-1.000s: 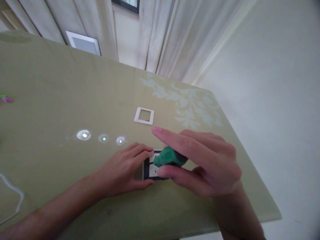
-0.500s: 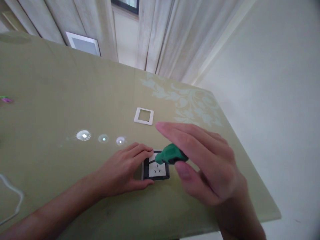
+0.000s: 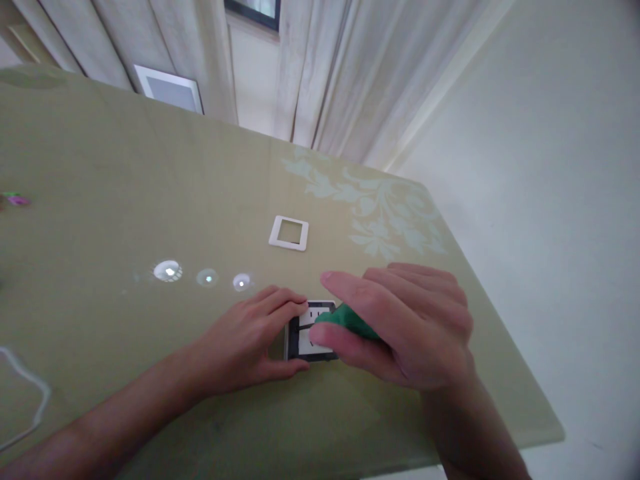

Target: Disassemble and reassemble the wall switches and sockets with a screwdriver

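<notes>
A wall socket (image 3: 304,348) with a white face and dark border lies on the table near its front edge. My left hand (image 3: 253,333) grips it from the left side, fingers on the top edge and thumb by the bottom edge. Over the socket, my right hand (image 3: 405,327) is closed around the green handle of a screwdriver (image 3: 347,319). Its dark shaft slants left across the socket face to the left border; the tip is too small to make out. Beyond the hands, a white square cover frame (image 3: 275,233) rests flat, apart from both hands.
The pale green glossy table (image 3: 150,180) has a floral pattern (image 3: 385,207) at right and light reflections left of the hands. A white cable (image 3: 43,393) and a small purple item (image 3: 19,199) lie at left. Curtains (image 3: 370,80) hang behind; a wall (image 3: 550,200) stands right.
My right hand's fingers have closed further around the screwdriver handle, the thumb shifting left over the socket. The left hand and socket stay in place.
</notes>
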The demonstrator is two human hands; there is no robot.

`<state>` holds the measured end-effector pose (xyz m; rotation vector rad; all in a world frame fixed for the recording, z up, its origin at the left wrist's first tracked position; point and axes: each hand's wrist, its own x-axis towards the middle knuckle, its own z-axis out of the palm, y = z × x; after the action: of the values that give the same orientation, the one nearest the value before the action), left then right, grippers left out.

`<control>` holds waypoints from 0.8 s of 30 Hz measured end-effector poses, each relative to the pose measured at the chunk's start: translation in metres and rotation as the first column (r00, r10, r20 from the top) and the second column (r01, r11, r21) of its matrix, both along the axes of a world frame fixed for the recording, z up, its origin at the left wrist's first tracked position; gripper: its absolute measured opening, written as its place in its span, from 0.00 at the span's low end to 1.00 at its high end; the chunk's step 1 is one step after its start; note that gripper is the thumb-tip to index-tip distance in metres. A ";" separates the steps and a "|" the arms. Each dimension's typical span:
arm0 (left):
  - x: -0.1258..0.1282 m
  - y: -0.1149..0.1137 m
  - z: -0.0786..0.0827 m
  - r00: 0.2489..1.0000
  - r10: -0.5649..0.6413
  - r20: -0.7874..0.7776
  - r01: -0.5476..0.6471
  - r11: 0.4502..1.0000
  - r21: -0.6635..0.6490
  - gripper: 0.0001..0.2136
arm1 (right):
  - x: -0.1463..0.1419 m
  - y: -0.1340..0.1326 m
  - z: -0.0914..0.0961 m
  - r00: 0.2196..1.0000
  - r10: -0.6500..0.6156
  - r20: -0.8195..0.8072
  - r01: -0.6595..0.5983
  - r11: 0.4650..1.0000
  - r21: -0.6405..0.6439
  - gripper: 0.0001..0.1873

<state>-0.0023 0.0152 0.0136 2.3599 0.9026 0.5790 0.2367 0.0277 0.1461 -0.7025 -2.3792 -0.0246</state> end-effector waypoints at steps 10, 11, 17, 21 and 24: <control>-0.002 0.000 0.002 1.000 -0.008 0.012 0.008 1.000 -0.020 0.25 | -0.004 0.002 -0.007 0.999 0.006 -0.043 -0.007 1.000 -0.017 0.15; -0.002 0.000 0.002 1.000 -0.013 0.005 0.013 1.000 -0.023 0.25 | -0.003 0.003 -0.006 0.999 0.029 -0.041 -0.030 0.999 -0.037 0.18; 0.000 0.001 0.002 1.000 0.007 0.020 -0.007 1.000 -0.003 0.22 | -0.003 0.002 -0.003 0.992 0.094 -0.084 -0.104 0.987 -0.125 0.18; -0.001 0.001 0.002 0.999 0.003 0.036 -0.002 1.000 -0.007 0.23 | -0.005 0.000 -0.001 0.999 0.000 -0.047 0.001 1.000 0.013 0.16; -0.002 0.001 0.002 0.999 -0.004 0.037 0.003 1.000 0.023 0.25 | -0.004 0.002 0.000 0.993 0.102 -0.064 -0.115 0.959 -0.259 0.23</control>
<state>-0.0039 0.0158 0.0160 2.3624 0.8797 0.6332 0.2324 0.0300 0.1460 -0.6828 -2.3927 0.3568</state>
